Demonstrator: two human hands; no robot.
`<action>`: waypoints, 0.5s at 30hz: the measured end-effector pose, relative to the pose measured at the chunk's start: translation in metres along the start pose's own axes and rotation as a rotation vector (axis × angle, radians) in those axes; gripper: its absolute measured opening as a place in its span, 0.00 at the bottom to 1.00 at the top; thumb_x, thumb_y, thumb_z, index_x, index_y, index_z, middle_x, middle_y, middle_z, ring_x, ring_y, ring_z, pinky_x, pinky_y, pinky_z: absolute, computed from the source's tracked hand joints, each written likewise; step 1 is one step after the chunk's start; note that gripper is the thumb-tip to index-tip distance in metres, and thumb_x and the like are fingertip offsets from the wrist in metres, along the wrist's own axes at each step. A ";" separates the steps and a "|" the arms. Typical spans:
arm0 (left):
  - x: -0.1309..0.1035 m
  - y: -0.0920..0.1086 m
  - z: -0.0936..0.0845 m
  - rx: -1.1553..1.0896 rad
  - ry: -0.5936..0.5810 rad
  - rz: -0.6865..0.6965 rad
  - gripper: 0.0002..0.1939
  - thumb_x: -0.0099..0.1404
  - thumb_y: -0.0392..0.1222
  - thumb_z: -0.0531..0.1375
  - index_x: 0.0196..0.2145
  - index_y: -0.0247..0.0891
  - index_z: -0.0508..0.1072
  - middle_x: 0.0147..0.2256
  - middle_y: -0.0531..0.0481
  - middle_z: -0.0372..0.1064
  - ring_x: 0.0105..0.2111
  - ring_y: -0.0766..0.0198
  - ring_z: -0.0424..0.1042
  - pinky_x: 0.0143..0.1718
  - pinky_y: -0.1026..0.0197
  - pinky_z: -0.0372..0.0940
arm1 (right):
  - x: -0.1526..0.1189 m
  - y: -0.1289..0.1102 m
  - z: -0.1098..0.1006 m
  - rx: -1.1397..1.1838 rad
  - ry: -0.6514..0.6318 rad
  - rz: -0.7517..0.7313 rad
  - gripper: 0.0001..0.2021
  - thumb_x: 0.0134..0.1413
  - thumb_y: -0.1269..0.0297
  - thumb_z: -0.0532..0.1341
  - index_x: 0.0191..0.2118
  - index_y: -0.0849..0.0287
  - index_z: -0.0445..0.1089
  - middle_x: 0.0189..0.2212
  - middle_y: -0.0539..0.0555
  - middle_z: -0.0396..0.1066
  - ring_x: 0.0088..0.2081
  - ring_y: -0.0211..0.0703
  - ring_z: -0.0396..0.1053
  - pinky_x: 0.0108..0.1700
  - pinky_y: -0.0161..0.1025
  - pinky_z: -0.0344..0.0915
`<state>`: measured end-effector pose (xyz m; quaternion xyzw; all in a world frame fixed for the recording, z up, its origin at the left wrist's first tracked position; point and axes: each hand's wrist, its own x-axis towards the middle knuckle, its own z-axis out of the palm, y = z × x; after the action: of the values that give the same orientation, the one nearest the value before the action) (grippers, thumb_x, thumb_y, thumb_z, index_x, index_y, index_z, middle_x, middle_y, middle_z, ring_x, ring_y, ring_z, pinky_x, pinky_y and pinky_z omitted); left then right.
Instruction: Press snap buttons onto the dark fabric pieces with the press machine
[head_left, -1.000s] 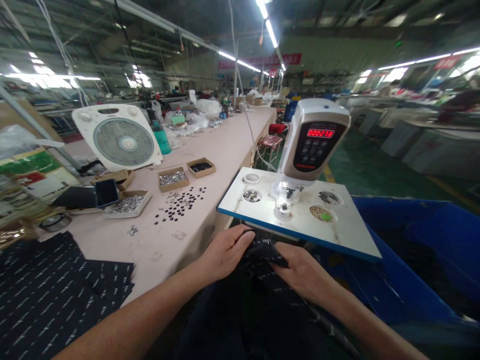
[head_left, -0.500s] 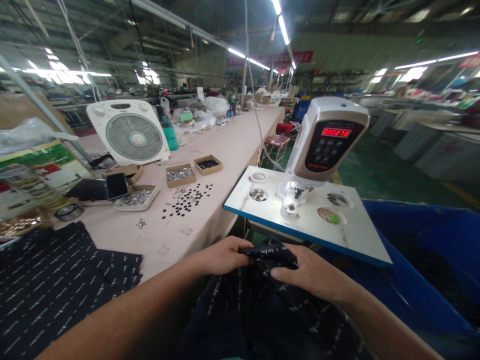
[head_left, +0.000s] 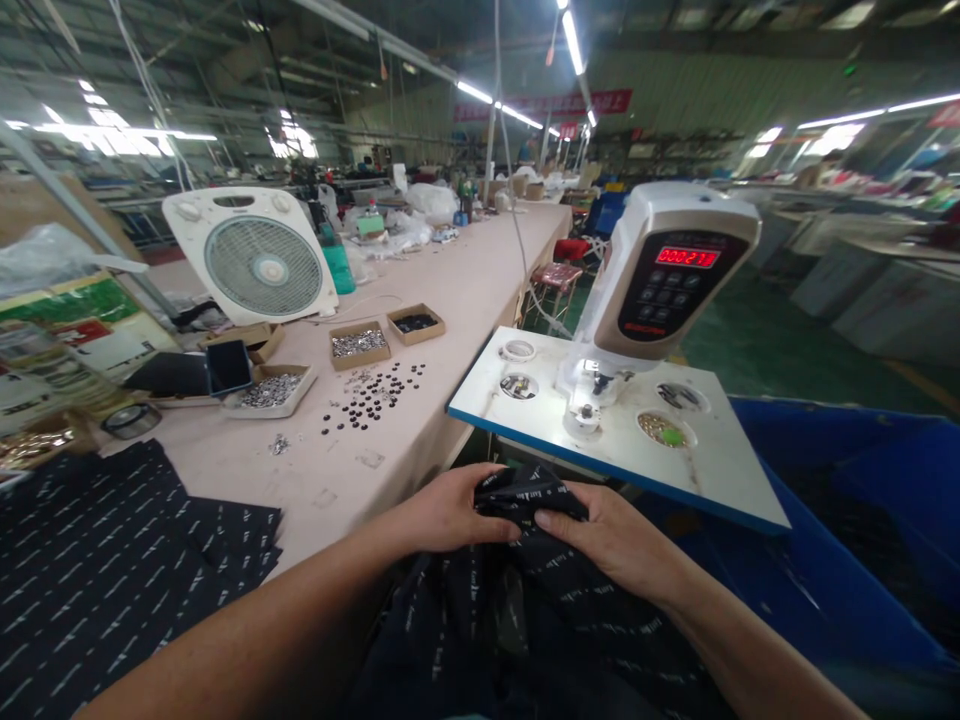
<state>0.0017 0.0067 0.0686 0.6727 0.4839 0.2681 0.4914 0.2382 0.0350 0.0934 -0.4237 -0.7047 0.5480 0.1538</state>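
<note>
A black fabric piece with white printed lettering is bunched between my two hands, its lower part hanging over my lap. My left hand pinches its upper edge, thumb in front. Close beside it, my right hand grips the same edge with the thumb pressed on the cloth. Just beyond my hands stands a snap-fastening machine with a red lit display. Its white work plate has a blue edge and round wells, and the pressing die sits at the middle. The fingers behind the cloth are hidden.
On the long table lie loose black snap parts and boxes of metal parts. A white fan stands behind them. More printed black fabric covers the near left corner. A blue cloth bin is at the right.
My left thumb has shifted right along the cloth, closer to my right thumb. The bunched edge has been turned, showing more of its lettering. The view has tilted slightly.
</note>
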 end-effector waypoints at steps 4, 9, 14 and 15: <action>-0.002 0.016 -0.003 0.558 0.217 0.204 0.48 0.55 0.40 0.69 0.68 0.37 0.53 0.67 0.37 0.54 0.66 0.44 0.56 0.67 0.41 0.53 | 0.008 0.001 0.006 -0.106 0.009 -0.031 0.12 0.58 0.60 0.61 0.42 0.58 0.79 0.41 0.52 0.81 0.44 0.54 0.76 0.47 0.43 0.69; -0.002 0.021 0.004 0.457 -0.059 0.182 0.38 0.57 0.42 0.68 0.63 0.40 0.61 0.56 0.42 0.70 0.53 0.50 0.70 0.55 0.51 0.65 | 0.016 -0.001 0.012 -0.160 -0.016 -0.059 0.10 0.57 0.61 0.62 0.40 0.57 0.79 0.38 0.51 0.81 0.41 0.51 0.76 0.44 0.40 0.68; 0.000 -0.002 -0.001 0.152 -0.298 0.047 0.09 0.63 0.45 0.63 0.34 0.35 0.73 0.29 0.55 0.67 0.30 0.66 0.66 0.33 0.65 0.60 | 0.014 0.000 0.009 -0.246 -0.088 0.025 0.09 0.52 0.59 0.66 0.34 0.60 0.77 0.30 0.50 0.77 0.33 0.45 0.72 0.33 0.36 0.63; 0.001 -0.005 -0.003 0.124 -0.331 0.027 0.10 0.64 0.46 0.62 0.32 0.35 0.72 0.27 0.56 0.63 0.28 0.68 0.62 0.31 0.65 0.58 | 0.013 -0.001 0.008 -0.262 -0.119 0.030 0.08 0.50 0.60 0.67 0.34 0.59 0.76 0.29 0.49 0.76 0.33 0.45 0.72 0.32 0.35 0.62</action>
<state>-0.0022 0.0088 0.0645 0.7430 0.4028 0.1298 0.5184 0.2248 0.0393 0.0880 -0.4173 -0.7716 0.4779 0.0468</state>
